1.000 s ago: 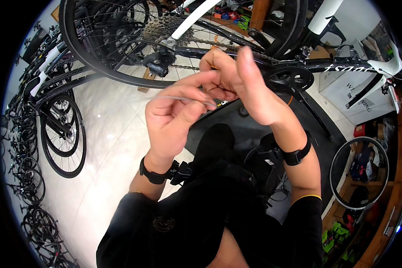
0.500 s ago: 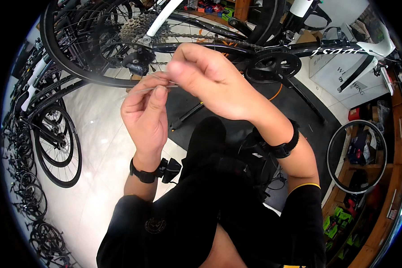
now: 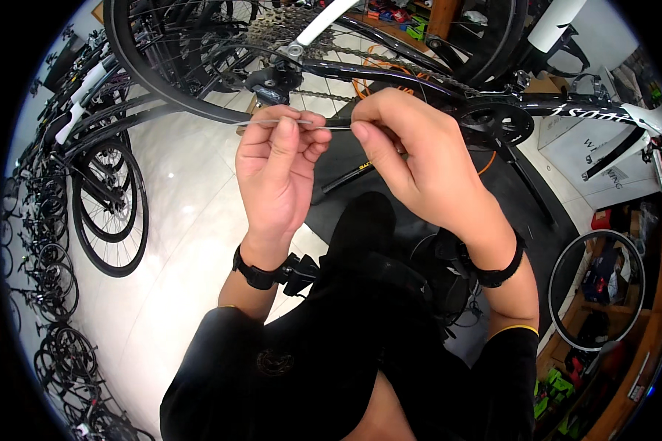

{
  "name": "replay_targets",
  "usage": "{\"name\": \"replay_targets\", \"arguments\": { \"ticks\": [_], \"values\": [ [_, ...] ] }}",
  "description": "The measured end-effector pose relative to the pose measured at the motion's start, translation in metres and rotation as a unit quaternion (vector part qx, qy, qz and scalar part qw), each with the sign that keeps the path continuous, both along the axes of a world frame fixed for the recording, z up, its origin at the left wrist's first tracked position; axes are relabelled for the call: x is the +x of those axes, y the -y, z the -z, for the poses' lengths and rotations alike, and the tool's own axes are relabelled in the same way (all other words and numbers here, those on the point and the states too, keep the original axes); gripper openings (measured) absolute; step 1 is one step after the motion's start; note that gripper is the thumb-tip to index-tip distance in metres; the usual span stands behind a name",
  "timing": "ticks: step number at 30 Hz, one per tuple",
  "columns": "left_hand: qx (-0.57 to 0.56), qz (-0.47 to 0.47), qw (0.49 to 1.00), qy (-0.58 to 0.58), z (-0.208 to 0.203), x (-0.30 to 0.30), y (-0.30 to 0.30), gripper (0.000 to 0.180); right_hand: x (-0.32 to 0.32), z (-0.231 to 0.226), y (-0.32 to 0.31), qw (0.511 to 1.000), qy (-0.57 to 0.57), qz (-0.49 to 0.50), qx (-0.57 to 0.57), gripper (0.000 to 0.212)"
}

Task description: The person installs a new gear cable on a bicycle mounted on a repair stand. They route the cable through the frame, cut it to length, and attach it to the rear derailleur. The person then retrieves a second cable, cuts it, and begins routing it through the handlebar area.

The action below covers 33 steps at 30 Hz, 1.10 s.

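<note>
Thin grey cable (image 3: 335, 128) runs between my two hands, just in front of a bicycle. My left hand (image 3: 272, 176) is closed, pinching thin cable strands between thumb and fingers, with one strand sticking out to the left. A short dark section shows where my right hand (image 3: 426, 158) pinches the cable with thumb and forefinger. Beyond the left hand are the bicycle's rear derailleur (image 3: 272, 82) and cassette (image 3: 283, 33). The chainring (image 3: 499, 123) lies beyond the right hand. Whether there is one strand or several inside the left fingers is hidden.
A black mat (image 3: 449, 209) covers the floor under the bicycle. Parked bicycles (image 3: 110, 206) line the left side. At the right stand a pale box (image 3: 596, 158), a loose wheel rim (image 3: 550, 294) and wooden shelves with parts.
My right hand has moved away to the right from the left hand, leaving cable visible between them. The whole view has shifted, so the bicycle sits further right and higher.
</note>
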<state>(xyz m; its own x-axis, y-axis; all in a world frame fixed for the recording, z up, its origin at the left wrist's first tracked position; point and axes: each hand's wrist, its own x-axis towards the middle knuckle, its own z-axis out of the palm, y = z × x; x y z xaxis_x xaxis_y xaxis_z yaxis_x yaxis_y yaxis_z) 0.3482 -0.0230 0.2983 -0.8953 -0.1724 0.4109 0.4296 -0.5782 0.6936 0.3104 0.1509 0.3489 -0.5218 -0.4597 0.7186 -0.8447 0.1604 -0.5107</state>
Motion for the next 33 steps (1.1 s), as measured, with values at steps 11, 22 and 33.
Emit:
{"name": "replay_targets", "arguments": {
  "ticks": [11, 22, 33],
  "values": [
    [0.040, 0.058, 0.997, 0.006, -0.003, 0.002, -0.001, 0.013, -0.003, 0.002, 0.006, 0.999, -0.025, -0.038, 0.008, 0.037],
    [0.015, 0.090, 0.994, -0.058, 0.001, 0.003, -0.001, 0.013, -0.008, -0.005, 0.005, 0.992, 0.080, -0.032, 0.096, 0.027],
    [-0.178, -0.010, 0.978, -0.111, -0.013, 0.010, -0.010, 0.011, -0.003, 0.000, 0.005, 0.980, 0.000, 0.060, 0.192, 0.030]
  ]
}}
